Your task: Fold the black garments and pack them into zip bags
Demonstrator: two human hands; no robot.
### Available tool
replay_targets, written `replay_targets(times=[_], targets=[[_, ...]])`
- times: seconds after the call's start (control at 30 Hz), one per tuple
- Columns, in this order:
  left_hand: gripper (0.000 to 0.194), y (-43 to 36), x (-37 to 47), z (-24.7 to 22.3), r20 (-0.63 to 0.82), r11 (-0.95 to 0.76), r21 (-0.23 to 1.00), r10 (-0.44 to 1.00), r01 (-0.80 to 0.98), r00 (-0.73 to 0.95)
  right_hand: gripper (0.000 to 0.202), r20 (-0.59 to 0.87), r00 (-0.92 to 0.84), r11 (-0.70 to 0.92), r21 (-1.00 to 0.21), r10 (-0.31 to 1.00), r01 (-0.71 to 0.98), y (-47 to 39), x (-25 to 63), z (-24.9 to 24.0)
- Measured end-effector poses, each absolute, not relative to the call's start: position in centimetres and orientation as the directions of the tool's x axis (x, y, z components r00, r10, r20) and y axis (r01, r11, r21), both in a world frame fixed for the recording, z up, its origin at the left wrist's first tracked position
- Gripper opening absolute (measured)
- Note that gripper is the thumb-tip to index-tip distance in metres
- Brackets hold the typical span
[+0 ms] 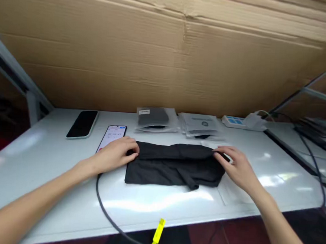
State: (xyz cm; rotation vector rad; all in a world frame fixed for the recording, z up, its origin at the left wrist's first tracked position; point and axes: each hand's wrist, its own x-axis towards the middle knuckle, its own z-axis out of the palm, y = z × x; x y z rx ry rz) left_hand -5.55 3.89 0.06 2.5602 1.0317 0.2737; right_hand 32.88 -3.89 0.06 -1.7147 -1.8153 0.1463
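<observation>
A black cloth garment lies on the white table, its far edge folded over into a long band. What kind of garment it is, I cannot tell. My left hand pinches the left end of the fold between thumb and fingers. At the other end, my right hand grips the fold's right corner in the same way. A short strap-like piece of the cloth hangs toward the near edge. Partly under my left wrist is a phone with a lit screen. A clear plastic bag lies flat under my right hand.
Two stacks of packed items in plastic sleeves, the left stack and the right stack, sit at the back. A dark phone lies far left. A power strip with a charger stands back right. A black cable crosses the near edge.
</observation>
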Motion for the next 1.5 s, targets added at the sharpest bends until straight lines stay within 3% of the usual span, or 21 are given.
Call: replay_targets(times=[0.2,0.43,0.53,0.7,0.8,0.93,1.03,1.23,1.3,1.4,1.5], targets=[[0.038,6.7,-3.8,1.9,-0.038,-0.432,0.541,0.845,0.722,0.534,0.028,0.378,0.133,0.105,-0.546,0.916,0.831,-0.1,33.2,0.7],[0.029,7.8,-3.7,2.8,0.210,-0.374,0.395,0.926,0.839,0.314,0.027,0.492,0.173,0.133,-0.525,0.853,0.841,0.4,32.4,0.9],[0.028,4.6,-3.9,2.5,0.268,-0.520,0.341,0.852,0.784,0.449,0.020,0.484,0.051,0.228,-0.500,0.874,0.836,-3.4,29.8,1.4],[0.027,-0.1,-3.9,1.0,0.058,-0.657,0.309,0.735,0.688,0.676,0.023,0.302,-0.233,0.342,-0.389,0.924,0.855,-8.7,26.1,0.4],[0.020,-1.0,-4.3,0.8,-0.011,-0.676,0.315,0.699,0.666,0.715,0.018,0.306,-0.249,0.355,-0.365,0.919,0.861,-9.9,26.0,-0.1],[0.020,-0.8,-5.2,1.1,0.067,-0.679,0.363,0.702,0.638,0.709,0.022,0.288,-0.276,0.372,-0.371,0.917,0.851,-10.7,27.0,0.5],[0.039,-0.8,-5.6,1.2,0.068,-0.652,0.345,0.735,0.675,0.675,0.026,0.193,-0.326,0.376,-0.378,0.926,0.846,-11.5,27.4,1.1],[0.016,-3.9,-5.8,2.1,-0.095,-0.766,0.350,0.543,0.539,0.834,0.019,0.039,-0.394,0.379,-0.373,0.918,0.847,-13.0,27.8,1.4],[0.004,-4.9,-6.0,2.5,-0.151,-0.753,0.370,0.529,0.544,0.835,0.018,0.043,-0.386,0.372,-0.384,0.921,0.845,-12.5,28.4,1.8],[0.009,-3.9,-6.2,2.9,-0.181,-0.733,0.394,0.530,0.554,0.829,0.019,0.168,-0.332,0.372,-0.386,0.928,0.844,-9.5,30.1,2.5],[0.027,0.3,-6.4,3.0,0.000,-0.699,0.341,0.669,0.629,0.743,0.025,0.296,-0.117,0.241,-0.429,0.948,0.871,-4.7,32.3,2.5]])
